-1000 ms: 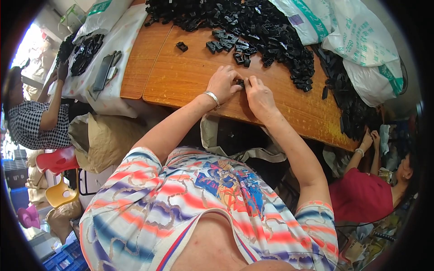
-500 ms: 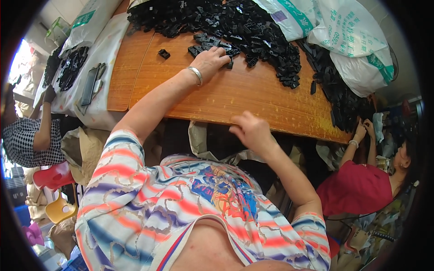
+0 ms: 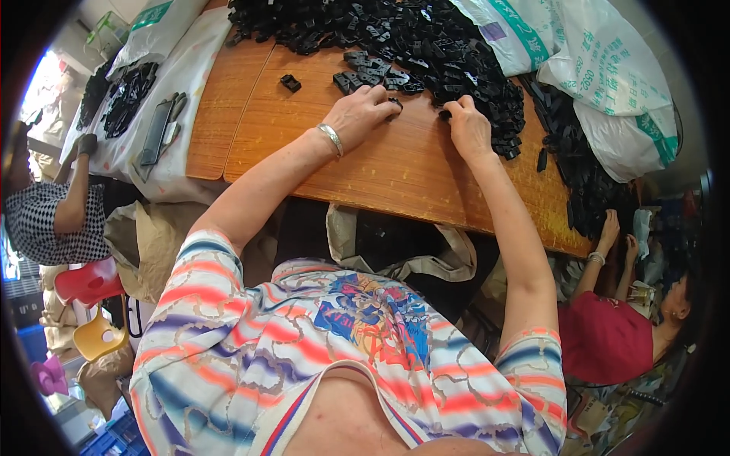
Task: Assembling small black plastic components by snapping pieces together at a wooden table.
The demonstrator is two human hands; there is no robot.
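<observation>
Holding black part (image 3: pixel 395 107), left hand (image 3: pixel 359 114), green-lettered bag (image 3: pixel 601 83)

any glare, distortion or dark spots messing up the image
Head view: the fisheye bows the brown wooden table and blackens the corners; head view: glare washes out the upper left; head view: the piled small black plastic parts blend together, hard to separate by eye.

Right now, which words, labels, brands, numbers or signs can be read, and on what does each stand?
Wording left uncopied; print shows on:
White bagging, upper right: green characters and digits; pale lettering on green.
White sack, upper left: green patch, too small to read.
Striped shirt: lettering in the chest picture, partly lost in folds.
Dark object, far left: pale marks, too small to read.
</observation>
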